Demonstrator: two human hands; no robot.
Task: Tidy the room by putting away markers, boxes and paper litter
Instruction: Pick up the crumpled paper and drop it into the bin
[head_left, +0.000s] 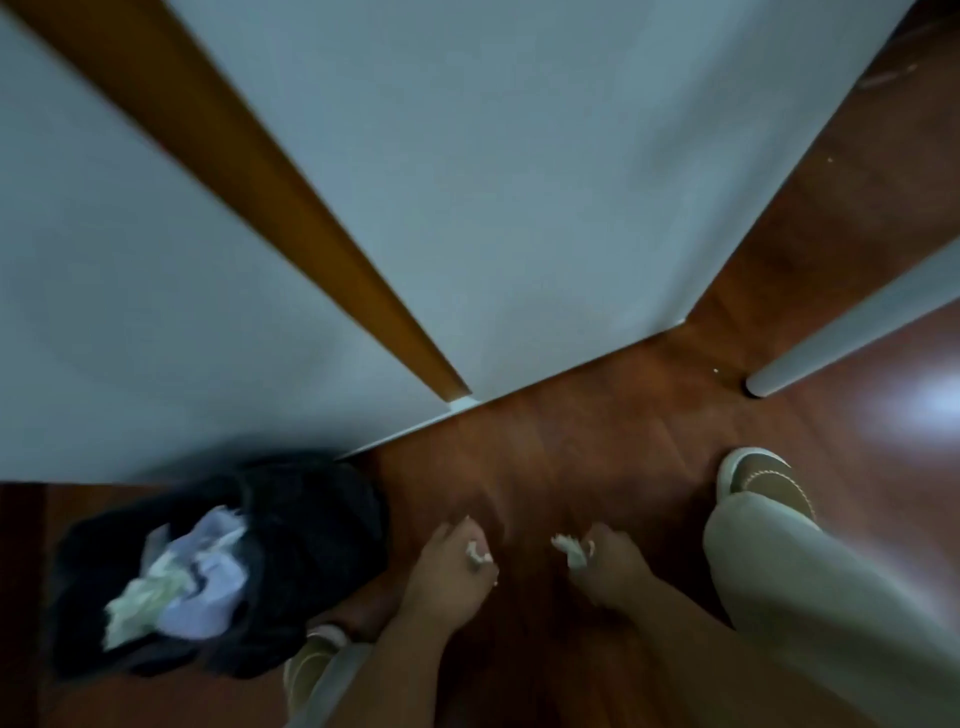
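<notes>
Home interior, likely bedroom or hallway: reddish wood floor (597, 441), pale walls (467, 182) with wooden trim (270, 208), slippers (763, 480) on feet, black bin (311, 545) holding crumpled paper (182, 582).

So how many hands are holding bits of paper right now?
2. The left hand pinches a white scrap beside the black bin; the right hand grips another scrap just right of it. More paper could be hidden in the palms.

Single head-worn view, wide-angle, tilted steeply down from standing height. Faces the wooden floor (597, 441) at the foot of a white wall (519, 182). Close over both hands (447, 566), legs and shoes at the lower edge. Blurred throughout.
</notes>
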